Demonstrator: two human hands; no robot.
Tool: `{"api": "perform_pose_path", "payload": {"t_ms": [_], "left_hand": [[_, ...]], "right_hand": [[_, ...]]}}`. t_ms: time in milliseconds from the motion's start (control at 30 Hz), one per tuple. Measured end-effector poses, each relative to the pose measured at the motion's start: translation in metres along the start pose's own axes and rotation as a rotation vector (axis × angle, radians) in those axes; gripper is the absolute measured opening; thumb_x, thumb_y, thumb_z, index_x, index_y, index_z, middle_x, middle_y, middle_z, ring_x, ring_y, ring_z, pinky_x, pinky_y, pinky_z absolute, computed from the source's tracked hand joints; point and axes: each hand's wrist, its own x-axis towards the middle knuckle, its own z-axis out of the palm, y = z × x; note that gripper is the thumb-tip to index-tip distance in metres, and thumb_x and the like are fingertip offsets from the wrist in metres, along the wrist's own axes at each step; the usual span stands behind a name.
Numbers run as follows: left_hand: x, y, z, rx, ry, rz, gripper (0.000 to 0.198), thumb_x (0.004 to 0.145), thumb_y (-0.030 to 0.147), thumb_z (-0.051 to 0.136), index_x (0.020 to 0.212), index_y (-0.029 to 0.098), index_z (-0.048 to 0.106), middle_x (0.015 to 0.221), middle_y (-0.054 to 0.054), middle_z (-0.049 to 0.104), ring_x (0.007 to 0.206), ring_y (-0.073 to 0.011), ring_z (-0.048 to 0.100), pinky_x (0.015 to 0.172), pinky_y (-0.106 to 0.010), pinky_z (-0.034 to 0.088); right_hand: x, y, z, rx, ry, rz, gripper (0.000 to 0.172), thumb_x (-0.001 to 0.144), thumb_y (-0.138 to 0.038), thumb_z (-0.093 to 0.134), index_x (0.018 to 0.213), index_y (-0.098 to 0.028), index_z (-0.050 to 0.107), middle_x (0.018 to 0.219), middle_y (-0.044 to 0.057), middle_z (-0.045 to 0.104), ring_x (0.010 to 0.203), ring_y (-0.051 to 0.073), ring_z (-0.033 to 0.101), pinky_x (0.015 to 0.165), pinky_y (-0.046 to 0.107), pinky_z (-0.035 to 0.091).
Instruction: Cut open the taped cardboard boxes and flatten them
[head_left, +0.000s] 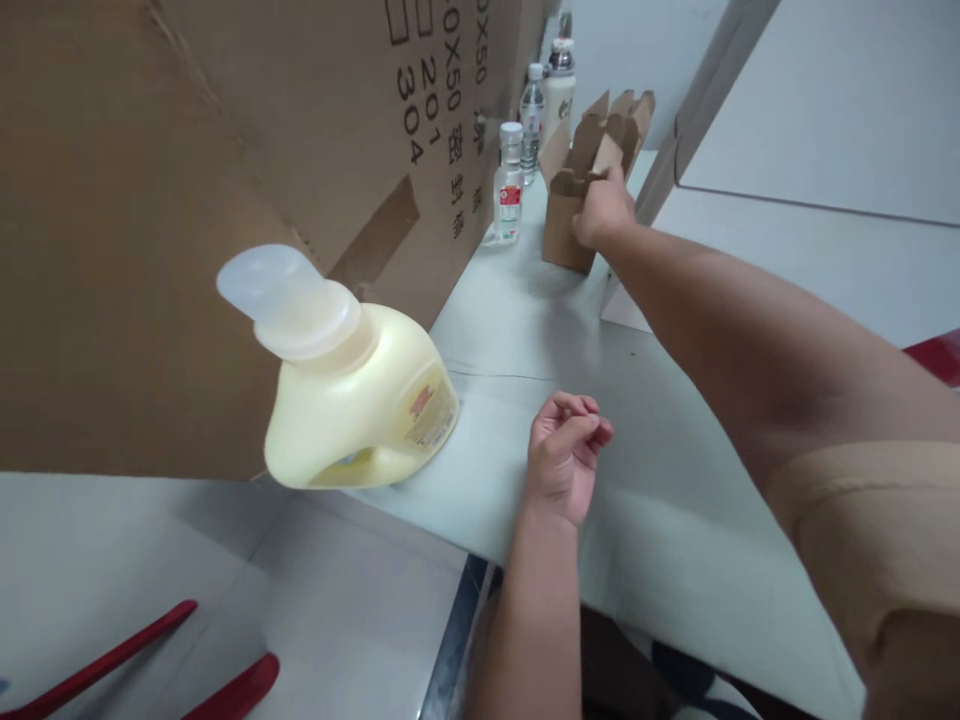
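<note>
A plain brown carton [564, 228] shows at the right hand [606, 212]; left of it, I see a clear bottle [509, 172] with a white cap [511, 131] and red-and-white label [509, 197]. Left of the left hand [566, 455], a pale-yellow jug [322, 415] with a translucent whitish top [304, 315] shows against a brown box [225, 180] lettered in black.

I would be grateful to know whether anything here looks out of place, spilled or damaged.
No spill or obvious damage shows. Two mild oddities: the pale yellow jug stands close to the edge of the table, and the digits on the large carton run sideways, so it may be lying on its side.
</note>
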Motion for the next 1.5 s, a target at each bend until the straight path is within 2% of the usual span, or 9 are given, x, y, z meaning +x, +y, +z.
{"api": "perform_pose_path", "payload": {"t_ms": [133,267,533,733,833,1000,1167,1333,1500], "left_hand": [[-0.002,-0.004,0.003,0.031,0.030,0.083,0.028,0.053,0.016,0.077,0.066,0.017,0.052,0.074,0.005,0.057,0.055,-0.0041,0.056,0.062,-0.020,0.045],[-0.009,0.000,0.000,0.104,0.165,0.343,0.021,0.058,0.018,0.069,0.071,0.019,0.052,0.073,0.004,0.054,0.058,-0.0061,0.055,0.063,-0.021,0.043],[-0.012,0.006,-0.011,0.275,0.444,0.722,0.011,0.077,0.025,0.056,0.087,0.022,0.056,0.098,-0.002,0.062,0.100,-0.0159,0.062,0.089,-0.030,0.044],[-0.011,-0.029,0.010,0.401,-0.087,0.704,0.045,0.082,0.062,0.057,0.104,0.023,0.063,0.111,-0.008,0.068,0.112,-0.0249,0.064,0.100,-0.038,0.048],[-0.017,-0.052,0.024,0.541,-0.235,0.642,0.051,0.078,0.068,0.062,0.104,0.024,0.066,0.105,-0.007,0.069,0.103,-0.0250,0.066,0.095,-0.038,0.051],[-0.024,-0.077,0.037,0.702,-0.239,0.641,0.050,0.074,0.067,0.069,0.100,0.024,0.068,0.102,-0.006,0.067,0.098,-0.0222,0.064,0.089,-0.034,0.051],[-0.020,-0.096,0.040,0.765,-0.261,0.639,0.050,0.070,0.067,0.074,0.093,0.023,0.068,0.093,-0.005,0.064,0.087,-0.0187,0.061,0.082,-0.031,0.050],[-0.017,-0.117,0.040,0.814,-0.267,0.626,0.051,0.070,0.066,0.079,0.095,0.023,0.064,0.090,-0.002,0.061,0.081,-0.0150,0.060,0.079,-0.027,0.049],[-0.015,-0.123,0.037,0.930,-0.239,0.702,0.054,0.073,0.061,0.079,0.109,0.023,0.063,0.107,-0.005,0.063,0.098,-0.0197,0.063,0.092,-0.032,0.050]], "right_hand": [[-0.030,-0.017,-0.010,-0.042,-0.070,0.002,0.011,0.083,-0.023,0.062,0.089,-0.015,0.066,0.125,0.016,0.059,0.115,0.033,0.062,0.108,0.054,0.048],[-0.092,-0.053,-0.047,0.053,-0.058,-0.118,0.016,0.083,-0.016,0.055,0.091,-0.019,0.069,0.117,0.011,0.066,0.112,0.030,0.065,0.106,0.050,0.050],[-0.296,-0.082,-0.212,0.314,0.016,-0.066,0.013,0.087,-0.019,0.061,0.082,-0.022,0.073,0.102,0.007,0.076,0.097,0.023,0.072,0.077,0.035,0.060],[-0.419,-0.052,-0.304,0.354,0.162,-0.044,0.018,0.084,-0.008,0.064,0.079,-0.023,0.071,0.081,0.002,0.074,0.082,0.020,0.074,0.070,0.032,0.061],[-0.447,-0.033,-0.312,0.358,0.254,0.052,0.022,0.085,-0.010,0.065,0.094,-0.029,0.073,0.087,0.003,0.075,0.087,0.024,0.074,0.067,0.038,0.060],[-0.455,-0.007,-0.310,0.269,0.235,0.205,0.046,0.090,-0.024,0.062,0.132,-0.043,0.060,0.127,0.006,0.070,0.073,0.023,0.067,0.064,0.047,0.057],[-0.462,0.015,-0.308,0.169,0.300,0.252,0.040,0.085,-0.037,0.070,0.124,-0.039,0.063,0.148,0.009,0.048,0.116,0.033,0.062,0.095,0.056,0.055],[-0.474,0.021,-0.299,0.502,0.254,0.299,0.070,0.093,-0.035,0.058,0.153,-0.048,0.023,0.138,0.006,0.059,0.121,0.027,0.063,0.104,0.054,0.052],[-0.472,0.018,-0.298,0.482,0.175,0.289,0.028,0.097,-0.038,0.049,0.118,-0.033,0.066,0.132,0.007,0.064,0.127,0.029,0.060,0.109,0.053,0.048]]}}
